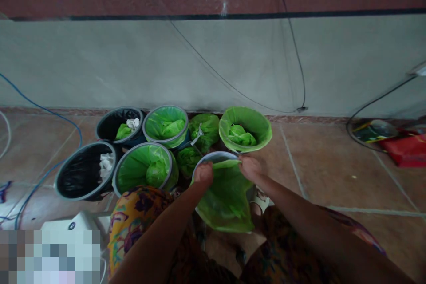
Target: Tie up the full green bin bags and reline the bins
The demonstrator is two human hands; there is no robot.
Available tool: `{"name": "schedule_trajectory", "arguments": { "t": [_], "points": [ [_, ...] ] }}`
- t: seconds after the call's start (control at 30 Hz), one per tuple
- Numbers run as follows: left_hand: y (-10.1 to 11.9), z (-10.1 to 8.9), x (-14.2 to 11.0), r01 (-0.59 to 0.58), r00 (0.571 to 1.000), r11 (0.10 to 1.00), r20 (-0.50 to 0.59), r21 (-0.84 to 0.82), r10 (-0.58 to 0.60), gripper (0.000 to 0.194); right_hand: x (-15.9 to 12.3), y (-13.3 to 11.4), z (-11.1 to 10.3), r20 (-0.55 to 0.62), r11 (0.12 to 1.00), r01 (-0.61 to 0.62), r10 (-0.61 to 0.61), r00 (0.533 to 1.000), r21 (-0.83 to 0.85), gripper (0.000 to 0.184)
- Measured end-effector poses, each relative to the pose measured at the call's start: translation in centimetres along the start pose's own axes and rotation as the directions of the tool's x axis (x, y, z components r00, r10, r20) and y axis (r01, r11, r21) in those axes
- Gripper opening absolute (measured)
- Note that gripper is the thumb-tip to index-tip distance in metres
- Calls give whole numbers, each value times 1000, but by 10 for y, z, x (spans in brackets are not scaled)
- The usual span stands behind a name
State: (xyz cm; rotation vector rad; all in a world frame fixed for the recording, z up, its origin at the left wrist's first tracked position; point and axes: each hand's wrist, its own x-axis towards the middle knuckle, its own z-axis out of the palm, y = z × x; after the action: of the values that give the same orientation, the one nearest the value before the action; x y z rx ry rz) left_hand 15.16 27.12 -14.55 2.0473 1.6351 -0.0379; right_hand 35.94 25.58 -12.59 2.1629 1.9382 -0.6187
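Note:
A green plastic bag (226,199) hangs over a bin (216,155) standing on the floor in front of me; the bin's pale rim shows behind the bag. My left hand (203,174) is closed on the bag's edge at the left. On the right, my right hand (250,168) grips the same edge, and the bag is drawn taut between the two. Just beyond stands another bin lined with a green bag (246,120), a bunched green bag inside it. My fingertips are partly hidden.
To the left stand bins with green liners (166,115) and bins with black liners (80,173). Bunched green bags (204,131) sit between the bins. A wall (133,62) with hanging cables rises behind. A red object (406,148) lies far right, a blue cable (80,131) left.

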Motion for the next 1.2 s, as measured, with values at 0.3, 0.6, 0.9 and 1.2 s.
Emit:
{"name": "schedule_trajectory", "arguments": {
  "t": [0.3,0.6,0.9,1.2],
  "points": [
    [-3,-32,21,148,986,975,-53,-164,-159,27,5,-4,-2,-52,974,-6,18,998,227,43],
    [-24,-27,29,198,963,887,-88,-416,-257,24,31,13,8,-16,761,-72,107,994,645,26],
    [-44,-23,55,298,943,800,29,-521,-332,25,46,20,27,8,583,-165,263,965,795,37],
    [-51,-21,66,390,920,870,105,-302,-376,39,66,16,34,2,768,-271,332,943,580,39]
  ]
}}
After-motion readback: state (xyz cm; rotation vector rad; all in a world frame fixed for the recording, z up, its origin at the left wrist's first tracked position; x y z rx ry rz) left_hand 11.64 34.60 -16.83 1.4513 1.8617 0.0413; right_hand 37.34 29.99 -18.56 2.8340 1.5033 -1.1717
